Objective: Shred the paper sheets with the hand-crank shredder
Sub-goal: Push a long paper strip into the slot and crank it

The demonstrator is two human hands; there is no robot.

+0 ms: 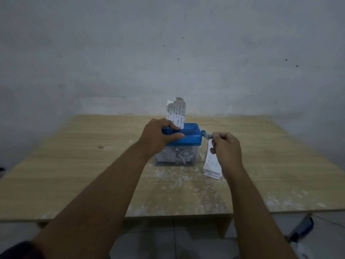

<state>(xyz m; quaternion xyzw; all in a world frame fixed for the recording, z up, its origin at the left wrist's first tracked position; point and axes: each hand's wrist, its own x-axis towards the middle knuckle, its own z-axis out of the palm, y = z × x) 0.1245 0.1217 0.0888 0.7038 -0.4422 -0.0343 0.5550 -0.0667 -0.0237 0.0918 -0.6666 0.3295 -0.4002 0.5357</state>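
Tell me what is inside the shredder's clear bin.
White paper shreds fill most of the bin. The left hand, gripping the blue lid, covers its upper left corner, and the shreds hide its floor.

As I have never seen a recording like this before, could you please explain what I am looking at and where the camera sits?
There is no robot here: a person works with bare hands. The one picture comes from a camera worn on the head, looking forward and down, so the two arms are the wearer's own. On the wooden table stands a small shredder: a blue top over a clear bin partly filled with shreds. A printed sheet stands upright in its slot. The left hand grips the blue top; the right hand has its fingers curled round the crank on the shredder's right side. A stack of sheets lies beside the bin, partly behind the right hand, and paper scraps are scattered in front.
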